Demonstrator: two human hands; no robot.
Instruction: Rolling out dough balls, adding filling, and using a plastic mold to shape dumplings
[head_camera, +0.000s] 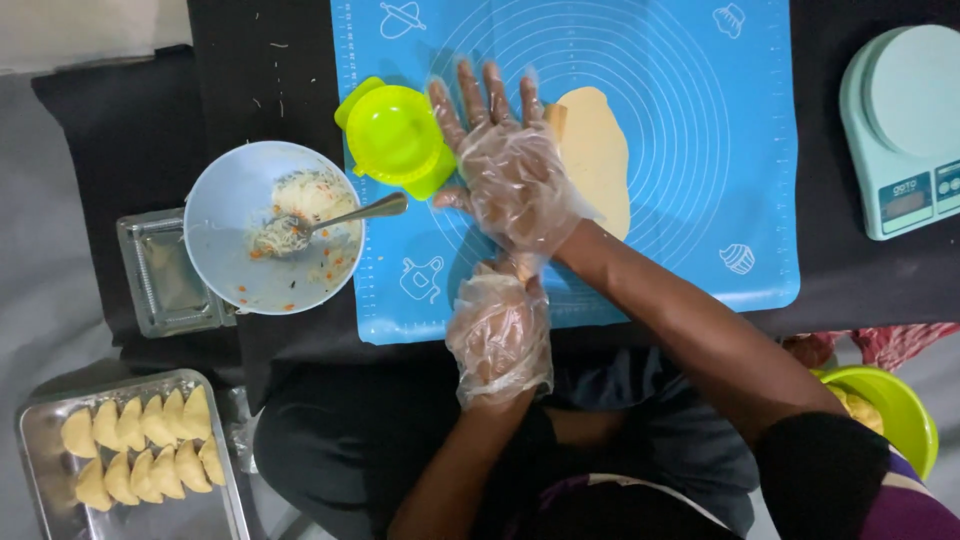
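Both my hands wear clear plastic gloves. My right hand (505, 170) is held flat with fingers spread over the blue silicone mat (700, 150), between a lime-green dumpling press (395, 135) and a rolled sheet of yellow dough (600, 150). It holds nothing. My left hand (498, 335) sits just below it at the mat's near edge. Its fingers are curled against my right wrist, pinching the cuff of the right glove.
A white bowl (225, 215) of filling with a metal spoon (350, 215) stands left of the mat, beside a small steel tray (160, 280). A metal tray (40, 470) with several folded dumplings is at lower left. A pale green scale (905, 120) is at right, a green bowl (900, 405) at lower right.
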